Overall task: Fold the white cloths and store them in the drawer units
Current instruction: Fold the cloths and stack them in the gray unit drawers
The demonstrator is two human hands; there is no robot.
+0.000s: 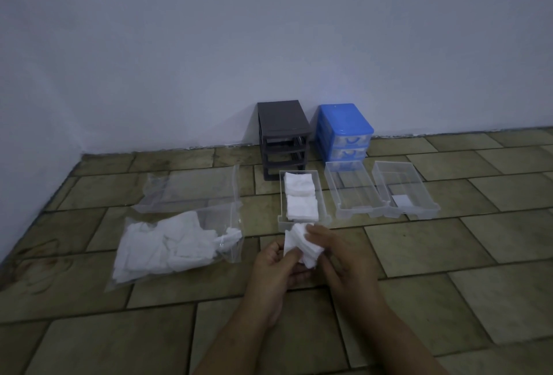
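Both hands hold a small white cloth just above the tiled floor. My left hand grips its lower left side with thumb and fingers. My right hand pinches its upper right edge. Directly behind it lies a clear drawer with two folded white cloths inside. A clear plastic bag full of white cloths lies to the left. Against the wall stand a grey drawer unit with empty slots and a blue drawer unit.
Two more clear drawers lie on the floor at right of the filled one; the rightmost holds a small grey patch. An empty clear bag lies behind the full bag. A white wall closes the back and left.
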